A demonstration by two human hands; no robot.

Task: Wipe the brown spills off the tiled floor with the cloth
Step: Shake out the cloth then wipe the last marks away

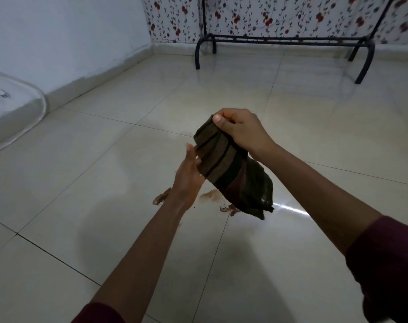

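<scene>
A dark brown striped cloth (pixel 231 171) hangs in the air above the floor, held between both hands. My right hand (pixel 240 130) pinches its top edge with fingers closed. My left hand (pixel 189 176) presses against the cloth's left side, fingers partly curled on it. Below the hands, brown spills smear the glossy cream tiled floor (pixel 105 183): one patch (pixel 161 197) left of my left wrist, another (pixel 211 196) under the cloth, and a smaller streak (pixel 228 209) by the cloth's lower end. Part of the spill is hidden behind my arm and the cloth.
A black metal rack (pixel 284 40) stands at the back against a floral wall. A white curved object (pixel 14 113) sits at the left by the plain wall. Open tiled floor lies in front of and around the spills.
</scene>
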